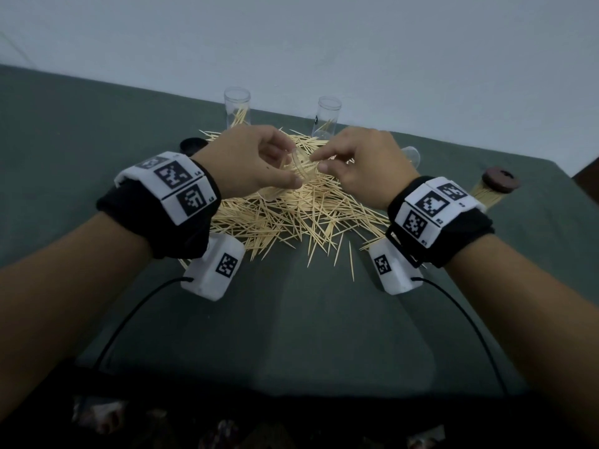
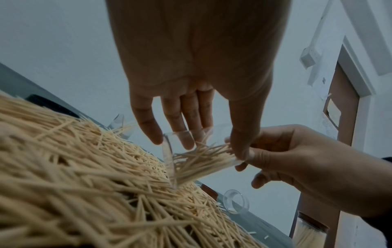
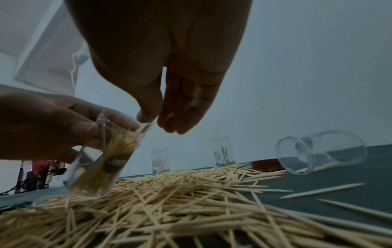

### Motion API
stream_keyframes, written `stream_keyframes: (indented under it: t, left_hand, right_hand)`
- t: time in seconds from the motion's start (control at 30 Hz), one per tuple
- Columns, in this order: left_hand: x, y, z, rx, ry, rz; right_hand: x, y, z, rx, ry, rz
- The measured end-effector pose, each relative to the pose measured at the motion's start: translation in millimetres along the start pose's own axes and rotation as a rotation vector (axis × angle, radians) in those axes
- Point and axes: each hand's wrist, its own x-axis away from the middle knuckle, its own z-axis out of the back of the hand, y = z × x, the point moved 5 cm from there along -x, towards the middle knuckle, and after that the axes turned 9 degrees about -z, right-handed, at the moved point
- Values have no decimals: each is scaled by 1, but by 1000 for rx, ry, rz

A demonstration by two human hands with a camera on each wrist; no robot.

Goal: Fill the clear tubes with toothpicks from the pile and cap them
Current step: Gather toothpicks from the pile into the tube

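L hand [image 1: 256,163] grips tilted clear tube [image 2: 197,156], mouth facing R hand [image 1: 359,166], which pinches few toothpicks [image 3: 148,126] just at the rim

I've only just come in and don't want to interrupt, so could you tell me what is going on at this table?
A person is filling clear tubes with toothpicks. The left hand holds a partly filled tube tilted over the toothpick pile, while the right hand pinches a few toothpicks at its mouth. Two more open tubes stand at the back with only a few toothpicks in them, an empty one lies on its side, and one capped full tube sits at the right.
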Motion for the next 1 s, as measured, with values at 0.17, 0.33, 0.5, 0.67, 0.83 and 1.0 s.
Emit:
stream_keyframes:
  t: [0.17, 0.33, 0.5, 0.67, 0.83, 1.0]
  left_hand:
    - [1, 4, -3, 2, -40, -23]
    - [0, 2, -1, -3, -32, -26]
    - [0, -5, 14, -51, 16, -4]
    - [0, -9, 23, -62, 53, 11]
    - [0, -14, 24, -80, 48, 20]
    - [0, -13, 23, -91, 47, 18]
  right_hand:
    - [3, -2, -4, -121, 22, 15]
    - [2, -3, 0, -250, 179, 23]
    - [-7, 16, -6, 1, -18, -95]
    - [-11, 20, -33, 271, -373, -95]
    - [-19, 7, -47, 428, -538, -97]
    - [-14, 11, -45, 380, -503, -79]
